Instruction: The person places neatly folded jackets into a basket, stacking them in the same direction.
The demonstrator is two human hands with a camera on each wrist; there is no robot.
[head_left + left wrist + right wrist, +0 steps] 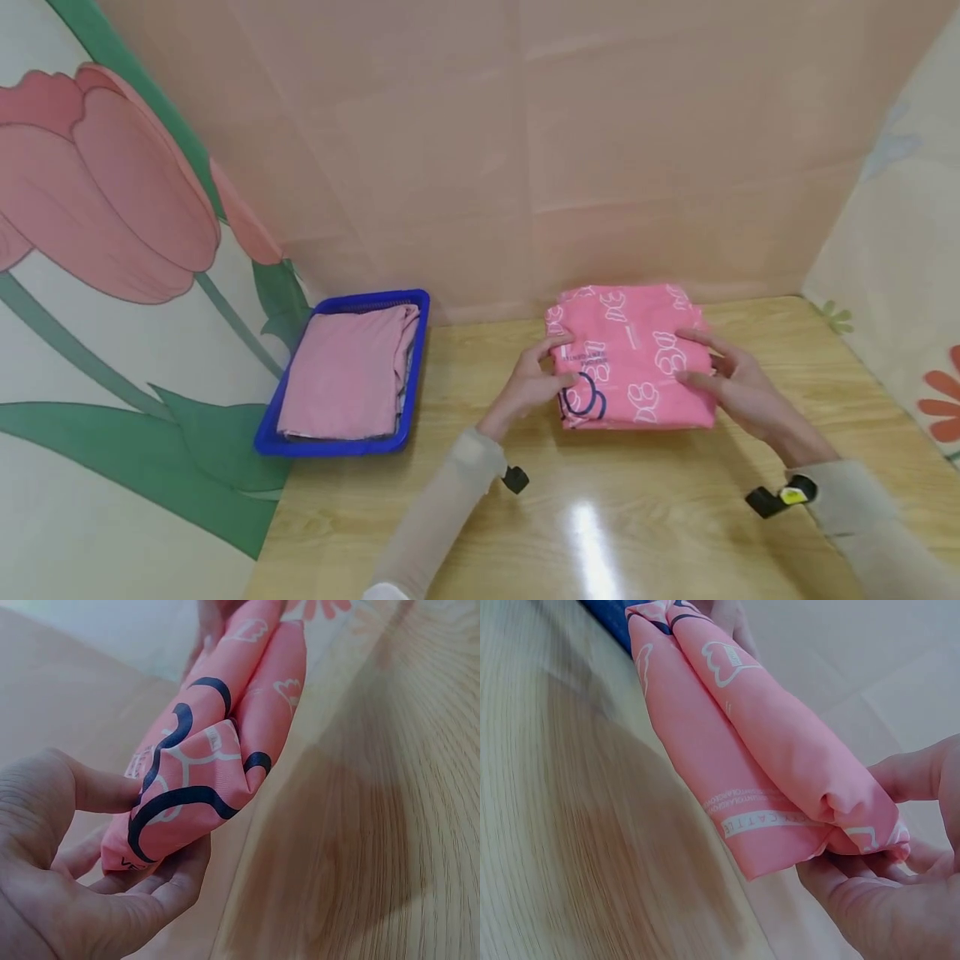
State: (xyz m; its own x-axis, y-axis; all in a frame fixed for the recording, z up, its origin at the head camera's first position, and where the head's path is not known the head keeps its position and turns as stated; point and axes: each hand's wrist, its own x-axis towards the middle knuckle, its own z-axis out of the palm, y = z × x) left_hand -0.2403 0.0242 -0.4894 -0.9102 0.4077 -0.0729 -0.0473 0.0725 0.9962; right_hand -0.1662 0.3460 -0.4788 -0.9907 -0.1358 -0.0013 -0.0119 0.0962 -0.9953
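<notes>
A folded pink cloth (630,358) with white outline drawings and a dark blue ring print is held up over the table's right half. My left hand (531,382) grips its left edge, thumb on the near face and fingers behind, as the left wrist view shows on the cloth's corner (187,787). At the opposite edge my right hand (738,387) pinches the cloth the same way. In the right wrist view, two thick folded layers (742,757) show along the lower side, with the right hand (900,862) around the end.
A blue plastic basket (336,447) at the left of the wooden table (480,517) contains a folded light pink cloth (341,375) lying over other fabric. Behind the table hangs a plain pinkish backdrop (525,150); flower-painted walls (112,350) stand at both sides.
</notes>
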